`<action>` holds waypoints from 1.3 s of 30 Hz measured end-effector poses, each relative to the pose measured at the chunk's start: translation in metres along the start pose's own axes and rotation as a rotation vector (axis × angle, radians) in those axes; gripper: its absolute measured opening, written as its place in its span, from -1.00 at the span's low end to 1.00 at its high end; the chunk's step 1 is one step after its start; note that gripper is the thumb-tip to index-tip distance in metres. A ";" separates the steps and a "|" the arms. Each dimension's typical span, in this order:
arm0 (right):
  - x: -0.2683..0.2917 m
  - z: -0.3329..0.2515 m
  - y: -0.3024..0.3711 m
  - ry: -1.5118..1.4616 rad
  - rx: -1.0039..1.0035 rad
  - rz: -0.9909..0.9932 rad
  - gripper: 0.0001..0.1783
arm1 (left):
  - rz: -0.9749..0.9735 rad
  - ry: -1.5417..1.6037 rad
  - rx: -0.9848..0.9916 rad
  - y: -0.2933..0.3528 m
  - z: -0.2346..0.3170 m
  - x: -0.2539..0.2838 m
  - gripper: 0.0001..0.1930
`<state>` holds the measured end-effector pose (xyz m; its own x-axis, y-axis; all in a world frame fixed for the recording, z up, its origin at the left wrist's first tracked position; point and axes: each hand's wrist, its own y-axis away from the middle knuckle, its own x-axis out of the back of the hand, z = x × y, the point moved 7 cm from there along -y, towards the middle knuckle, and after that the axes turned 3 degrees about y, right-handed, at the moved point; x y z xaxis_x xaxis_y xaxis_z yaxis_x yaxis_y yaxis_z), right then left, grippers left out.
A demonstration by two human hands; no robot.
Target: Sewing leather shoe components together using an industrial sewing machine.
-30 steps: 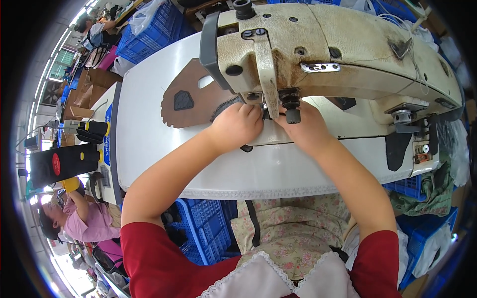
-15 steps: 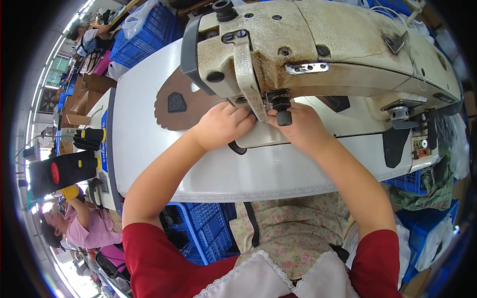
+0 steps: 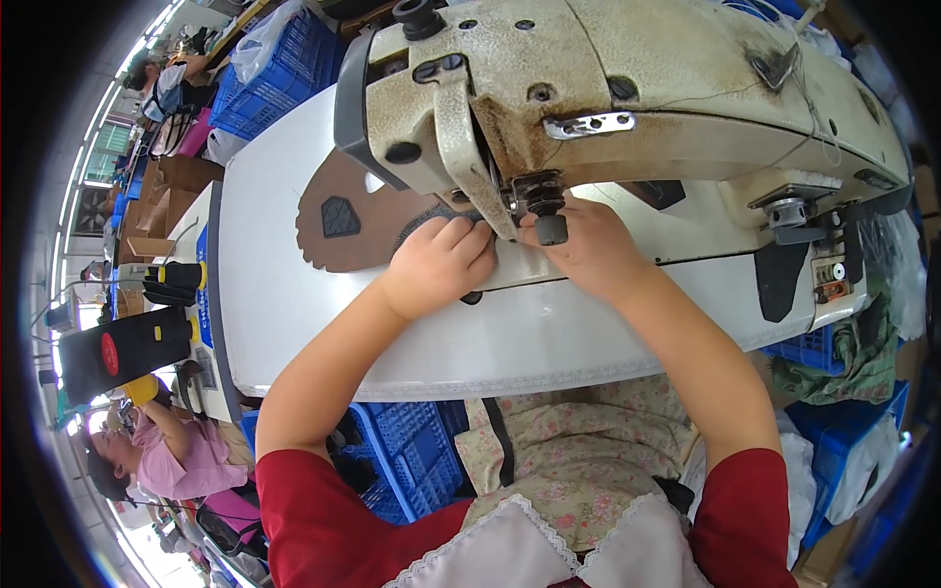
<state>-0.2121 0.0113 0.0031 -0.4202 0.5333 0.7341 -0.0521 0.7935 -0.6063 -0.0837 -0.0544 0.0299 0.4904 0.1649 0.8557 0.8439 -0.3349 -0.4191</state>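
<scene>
Curled left hand [image 3: 441,265] touches dark textured strip [image 3: 420,223] beside flat, scalloped brown panel [image 3: 379,230]; right hand [image 3: 593,245] partly hidden; cannot tell either hold.

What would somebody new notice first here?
Probably the big, stained cream sewing machine, stretching across the upper right. Next, the left hand and right hand, close together by its left end, with a brown piece to the left of them. Red sleeves at the lower left and right.
</scene>
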 end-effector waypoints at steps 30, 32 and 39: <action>0.000 -0.007 0.001 0.042 0.002 -0.014 -0.86 | -0.243 0.070 0.348 -0.005 0.004 -0.018 -0.70; 0.000 -0.008 0.001 0.036 0.013 0.020 -0.87 | -0.305 0.044 0.375 -0.006 0.006 -0.021 -0.75; 0.006 -0.010 0.000 0.031 -0.051 0.015 -0.89 | -0.396 0.005 0.486 -0.010 0.009 -0.026 -0.82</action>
<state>-0.2053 0.0168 0.0105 -0.3921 0.5536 0.7347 0.0004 0.7988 -0.6016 -0.1026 -0.0471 0.0091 0.1200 0.1852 0.9753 0.9645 0.2108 -0.1588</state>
